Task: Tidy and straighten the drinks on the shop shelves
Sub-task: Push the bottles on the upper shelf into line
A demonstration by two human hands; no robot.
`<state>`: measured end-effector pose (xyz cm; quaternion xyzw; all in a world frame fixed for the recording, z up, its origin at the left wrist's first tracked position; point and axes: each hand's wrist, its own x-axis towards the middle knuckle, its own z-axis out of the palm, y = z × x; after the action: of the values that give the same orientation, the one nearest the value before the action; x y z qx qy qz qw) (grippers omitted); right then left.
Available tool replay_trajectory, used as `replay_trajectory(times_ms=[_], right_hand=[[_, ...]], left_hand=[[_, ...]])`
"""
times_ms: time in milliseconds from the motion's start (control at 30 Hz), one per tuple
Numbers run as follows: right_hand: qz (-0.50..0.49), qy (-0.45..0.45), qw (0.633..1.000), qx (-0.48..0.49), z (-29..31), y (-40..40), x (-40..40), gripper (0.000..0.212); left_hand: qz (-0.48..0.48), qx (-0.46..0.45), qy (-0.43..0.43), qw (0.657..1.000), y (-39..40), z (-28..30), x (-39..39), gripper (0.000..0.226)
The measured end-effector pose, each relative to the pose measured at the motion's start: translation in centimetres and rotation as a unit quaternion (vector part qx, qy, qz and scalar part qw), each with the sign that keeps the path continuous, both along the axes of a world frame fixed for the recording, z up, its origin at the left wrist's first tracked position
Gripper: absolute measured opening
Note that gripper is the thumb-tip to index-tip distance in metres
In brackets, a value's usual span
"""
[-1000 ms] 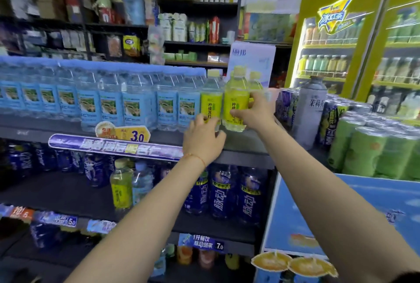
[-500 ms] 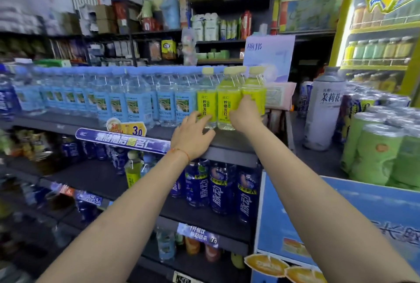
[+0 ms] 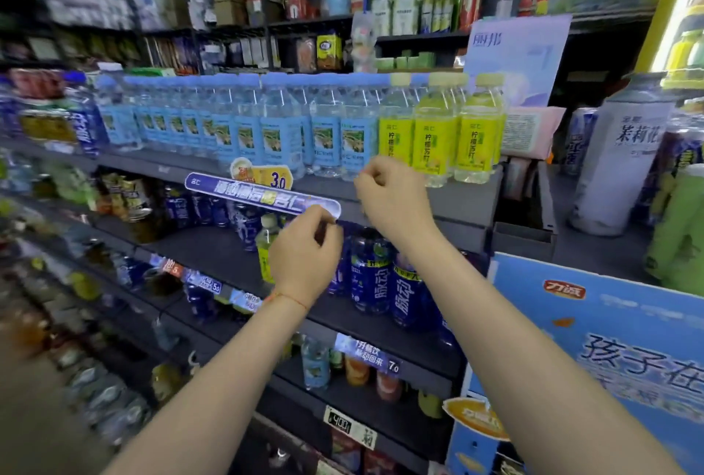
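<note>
**K:** Shop aisle, dark shelving. Top shelf point(image 3: 464, 200) has a row of blue-label water bottles point(image 3: 282, 131), then three yellow lemon bottles point(image 3: 434, 135) at the right end, all upright, labels forward.

**M:** Hands?

**K:** Both off the bottles. Right hand point(image 3: 392, 200) loosely curled, holding nothing, just below and left of the yellow ones. Left hand point(image 3: 304, 249) lower, in front of the shelf below, fingers curled. Might be touching the blue promo strip point(image 3: 263, 196); blur, can't tell.

**M:** What's next?

**K:** My guess: the stray yellow bottle point(image 3: 266, 246) on the second shelf, standing beside the dark blue bottles point(image 3: 371, 276). It's upright, long axis vertical, sits just left of and behind the left hand. Left hand is nearer; right is up and well apart.
</note>
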<state>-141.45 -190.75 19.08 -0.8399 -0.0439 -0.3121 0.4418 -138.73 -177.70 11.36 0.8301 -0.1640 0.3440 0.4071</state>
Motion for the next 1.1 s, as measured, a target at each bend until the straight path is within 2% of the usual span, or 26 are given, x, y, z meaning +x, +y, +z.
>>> replay_trajectory(times_ms=[67,133,233,300,367,467,667,767,933,1000,1100], right_hand=[[0.05,0.087,0.994,-0.043,-2.3,2.3,0.1,0.026],[0.092,0.198,0.97,-0.103,-5.4,4.3,0.7,0.027],[0.077,0.249,0.951,-0.164,-9.8,6.7,3.1,0.019],[0.039,0.241,0.952,-0.185,-11.4,7.9,5.1,0.026],[0.01,0.23,0.953,-0.198,-12.0,8.9,7.0,0.049],[-0.019,0.207,0.952,-0.226,-12.1,10.3,9.8,0.066],[-0.071,0.235,0.917,-0.315,-12.8,12.3,13.2,0.068],[-0.113,0.227,0.904,-0.343,-13.5,12.6,13.6,0.066],[-0.139,0.191,0.914,-0.33,-14.0,13.3,13.9,0.063],[-0.134,0.196,0.923,-0.302,-13.8,13.5,13.9,0.061],[-0.124,0.124,0.954,-0.245,-13.7,13.9,13.1,0.056]], left_hand=[[0.036,0.009,0.136,0.99,3.0,-3.1,0.8,0.021],[0.051,0.039,0.243,0.968,5.9,-5.8,2.7,0.018],[0.03,0.018,0.313,0.949,9.1,-8.2,5.3,0.016],[0.015,-0.017,0.329,0.944,10.5,-8.8,6.8,0.011],[0.002,-0.046,0.335,0.941,11.5,-8.8,8.6,0.006],[-0.01,-0.059,0.353,0.934,12.7,-8.8,11.6,0.035],[-0.091,-0.045,0.356,0.929,13.2,-8.5,17.2,0.082],[-0.123,-0.028,0.356,0.926,12.8,-9.1,19.1,0.083],[-0.104,-0.046,0.339,0.934,13.2,-10.0,19.8,0.071],[-0.083,-0.03,0.319,0.944,13.8,-9.9,19.2,0.066],[-0.075,-0.06,0.293,0.951,15.6,-10.0,17.0,0.068]])
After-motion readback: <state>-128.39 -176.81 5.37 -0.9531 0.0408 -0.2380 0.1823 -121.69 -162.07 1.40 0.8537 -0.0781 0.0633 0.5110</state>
